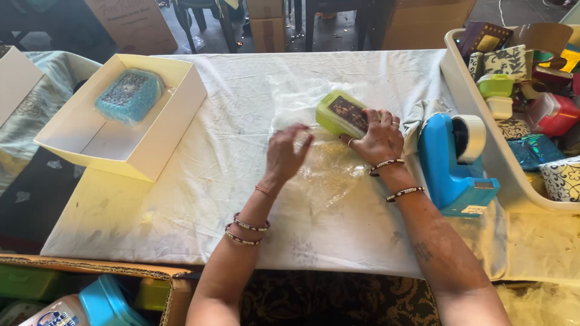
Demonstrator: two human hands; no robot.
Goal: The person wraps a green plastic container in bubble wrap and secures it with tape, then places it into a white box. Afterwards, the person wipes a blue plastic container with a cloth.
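We see a small green plastic box with a dark patterned lid lying on a thin clear plastic sheet, near the middle of the white cloth-covered table. Our right hand is curled over the right end of the box and presses on it, fingers bent. Our left hand rests on the clear sheet just left of the box, and its fingers seem to pinch or lift the wrap, but that hand looks blurry, so we cannot tell for sure. We think the box is light and stiff, easy to hold by its two long sides. The sheet looks very thin, soft and slippery, so it may slide or crinkle; holding it at an edge seems best. To the right stands a blue tape holder with a white roll, and past it a white bin full of small colourful boxes, cut off at the picture's edge. Far left sits an open white cardboard box with a blue wrapped box inside. The edges of the clear sheet are hard to make out on the white cloth.
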